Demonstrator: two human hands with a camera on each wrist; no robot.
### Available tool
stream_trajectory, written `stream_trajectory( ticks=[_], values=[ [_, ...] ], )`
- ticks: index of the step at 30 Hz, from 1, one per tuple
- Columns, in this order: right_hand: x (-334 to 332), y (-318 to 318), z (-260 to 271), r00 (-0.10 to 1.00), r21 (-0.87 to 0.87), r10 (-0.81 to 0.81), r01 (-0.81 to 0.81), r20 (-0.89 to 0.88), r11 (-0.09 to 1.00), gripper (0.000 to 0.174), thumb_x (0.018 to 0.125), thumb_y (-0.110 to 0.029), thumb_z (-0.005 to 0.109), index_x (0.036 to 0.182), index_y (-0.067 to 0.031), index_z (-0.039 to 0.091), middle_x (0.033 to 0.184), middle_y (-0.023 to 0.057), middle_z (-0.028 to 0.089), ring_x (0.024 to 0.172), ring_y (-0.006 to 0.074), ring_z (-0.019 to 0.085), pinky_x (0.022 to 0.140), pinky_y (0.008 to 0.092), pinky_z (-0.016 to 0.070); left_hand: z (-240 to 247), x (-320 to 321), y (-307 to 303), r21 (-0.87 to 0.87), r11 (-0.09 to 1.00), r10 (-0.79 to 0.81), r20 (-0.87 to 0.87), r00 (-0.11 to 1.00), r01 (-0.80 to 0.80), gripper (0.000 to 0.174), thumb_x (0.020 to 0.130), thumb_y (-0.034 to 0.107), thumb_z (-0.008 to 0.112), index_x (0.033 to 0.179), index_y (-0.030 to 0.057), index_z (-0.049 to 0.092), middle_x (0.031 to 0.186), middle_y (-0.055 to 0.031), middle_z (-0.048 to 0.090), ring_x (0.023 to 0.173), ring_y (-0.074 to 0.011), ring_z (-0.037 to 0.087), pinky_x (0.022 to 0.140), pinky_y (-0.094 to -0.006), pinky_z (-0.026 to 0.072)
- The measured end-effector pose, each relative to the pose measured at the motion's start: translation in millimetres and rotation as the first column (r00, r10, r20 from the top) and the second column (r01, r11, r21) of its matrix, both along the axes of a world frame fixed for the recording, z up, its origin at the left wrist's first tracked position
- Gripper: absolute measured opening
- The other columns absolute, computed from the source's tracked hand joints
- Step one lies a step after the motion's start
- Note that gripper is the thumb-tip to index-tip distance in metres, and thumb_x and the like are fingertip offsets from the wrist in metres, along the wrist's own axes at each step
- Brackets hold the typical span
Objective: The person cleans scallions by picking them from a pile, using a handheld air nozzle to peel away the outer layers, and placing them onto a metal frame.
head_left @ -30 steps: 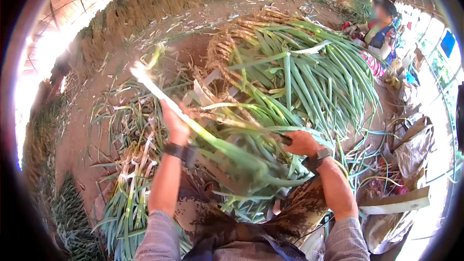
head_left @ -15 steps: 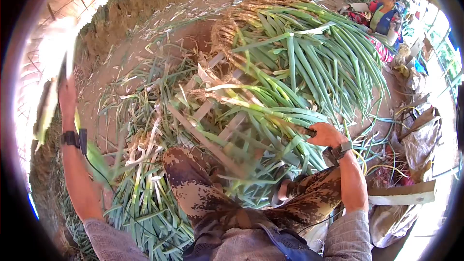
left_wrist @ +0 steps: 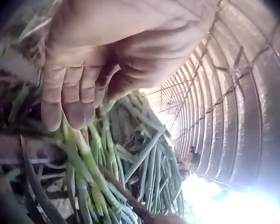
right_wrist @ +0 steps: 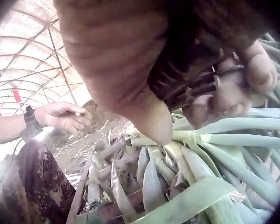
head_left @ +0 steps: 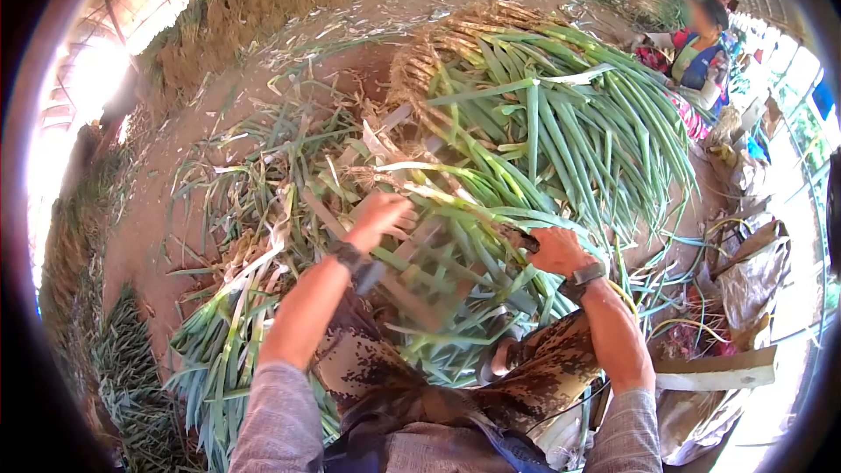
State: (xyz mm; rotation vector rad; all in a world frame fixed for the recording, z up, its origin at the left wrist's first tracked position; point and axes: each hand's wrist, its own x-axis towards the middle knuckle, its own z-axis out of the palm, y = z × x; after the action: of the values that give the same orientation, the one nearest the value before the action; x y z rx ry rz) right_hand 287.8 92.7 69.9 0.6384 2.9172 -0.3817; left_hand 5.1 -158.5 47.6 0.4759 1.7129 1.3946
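In the head view the left hand (head_left: pixel 383 217) hovers empty over a wooden frame, just left of some green onions (head_left: pixel 464 203) with rooty ends. Its fingers hang slightly bent and part from the thumb in the left wrist view (left_wrist: pixel 116 56). The right hand (head_left: pixel 559 251) grips a dark, narrow tool (head_left: pixel 526 242), whose thin brownish length crosses the leaves in the left wrist view (left_wrist: pixel 123 191). Curled fingers surround the dark tool (right_wrist: pixel 214 80) in the right wrist view. Behind lies a big heap of green onions (head_left: pixel 569 127), roots towards the left.
Pale-stemmed onions (head_left: pixel 229 342) lie in a pile left of the knees. Loose trimmings (head_left: pixel 289 136) litter the soil. A seated person (head_left: pixel 701 57) is at the upper right. Plastic sacks (head_left: pixel 753 271) and a pale board (head_left: pixel 718 370) lie on the right.
The left hand carried a long onion out to the far left and has come back to the middle without it. The right hand, still gripping the tool, has moved only slightly.
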Motion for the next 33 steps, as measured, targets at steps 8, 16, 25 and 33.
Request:
stream_trajectory(
  ticks=[8,16,25,33],
  values=[
    [-19,4,1,0.999,-0.048,-0.004,0.007,0.050,0.999,0.031,0.071,-0.030,0.062,0.090,-0.0068,0.069,0.088,0.0213,0.069,0.086,0.0421,0.065,0.078,0.0524,0.0496,-84,20,78,0.125,0.917,0.319,0.343,0.883,-0.380,0.027,0.097,0.025,0.062,0.109,0.0021,0.056,0.093,-0.0119,0.066,0.081,-0.0275,0.070,0.062,-0.0428,0.0617],
    [3,11,27,0.991,-0.140,-0.122,0.128,0.050,0.982,0.032,0.073,-0.034,0.064,0.088,-0.0059,0.067,0.086,0.0196,0.068,0.085,0.0408,0.064,0.077,0.0498,0.0503,-110,-7,100,0.017,0.829,0.525,0.316,0.790,-0.559,0.034,0.083,0.041,0.077,0.081,0.0128,0.059,0.064,0.0023,0.056,0.048,-0.0126,0.052,0.041,-0.0331,0.0430],
    [24,36,3,0.978,-0.200,-0.074,0.114,0.194,0.973,0.042,0.073,-0.038,0.069,0.099,-0.0061,0.070,0.084,0.0187,0.069,0.084,0.0355,0.067,0.076,0.0448,0.0514,-106,3,107,0.056,0.841,0.478,0.387,0.789,-0.537,0.024,0.087,0.032,0.072,0.087,0.0111,0.060,0.072,-0.0036,0.060,0.059,-0.0179,0.059,0.046,-0.0356,0.0432],
    [43,56,-8,0.995,-0.439,-0.088,0.102,0.053,0.893,0.039,0.076,-0.023,0.079,0.106,-0.0004,0.069,0.071,0.0040,0.061,0.066,0.0125,0.052,0.063,0.0315,0.0451,-87,-9,86,0.417,0.780,0.171,0.575,0.800,-0.466,0.035,0.088,0.031,0.054,0.111,0.0054,0.055,0.104,-0.0128,0.064,0.094,-0.0311,0.064,0.087,-0.0491,0.0508]
  ],
)
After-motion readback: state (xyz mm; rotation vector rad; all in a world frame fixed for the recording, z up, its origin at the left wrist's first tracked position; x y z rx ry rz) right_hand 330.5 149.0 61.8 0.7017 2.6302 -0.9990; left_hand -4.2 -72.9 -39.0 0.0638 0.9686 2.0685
